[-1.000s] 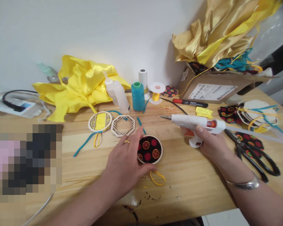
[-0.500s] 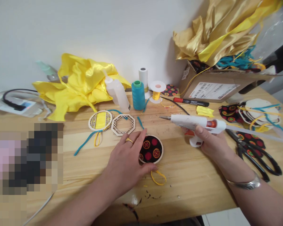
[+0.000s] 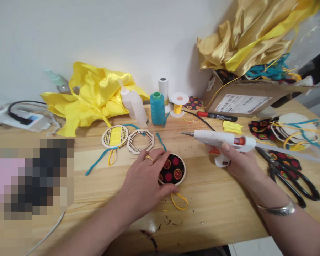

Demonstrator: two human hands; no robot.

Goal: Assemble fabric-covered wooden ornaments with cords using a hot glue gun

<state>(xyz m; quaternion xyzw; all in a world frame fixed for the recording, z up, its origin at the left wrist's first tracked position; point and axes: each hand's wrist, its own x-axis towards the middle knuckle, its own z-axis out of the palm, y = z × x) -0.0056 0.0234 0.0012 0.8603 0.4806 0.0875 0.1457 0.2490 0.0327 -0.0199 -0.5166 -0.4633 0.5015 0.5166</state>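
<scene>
On the wooden table my left hand (image 3: 146,174) grips the rim of a round disc (image 3: 176,170), thumb at its near edge and fingers at its far edge. Black fabric with red and orange flower circles covers the disc inside a pale wooden rim. From its near side comes a yellow cord loop (image 3: 180,202), and a teal cord (image 3: 161,141) lies beyond it. My right hand (image 3: 237,158) is wrapped round the handle of a white hot glue gun (image 3: 214,138), held above the table with its metal nozzle pointing left. The nozzle is apart from the disc.
A yellow-backed round lattice piece (image 3: 115,137) and an octagonal wooden frame (image 3: 140,141) lie left of centre. Behind stand a plastic bottle (image 3: 136,106) and teal thread (image 3: 158,110). Black-handled scissors (image 3: 290,177) lie right, near a cardboard box (image 3: 229,94). Yellow satin (image 3: 93,96) is heaped at back left.
The view has shifted slightly, so things sit a little further right. Both hands keep their hold on the disc and the glue gun, with no other clear change.
</scene>
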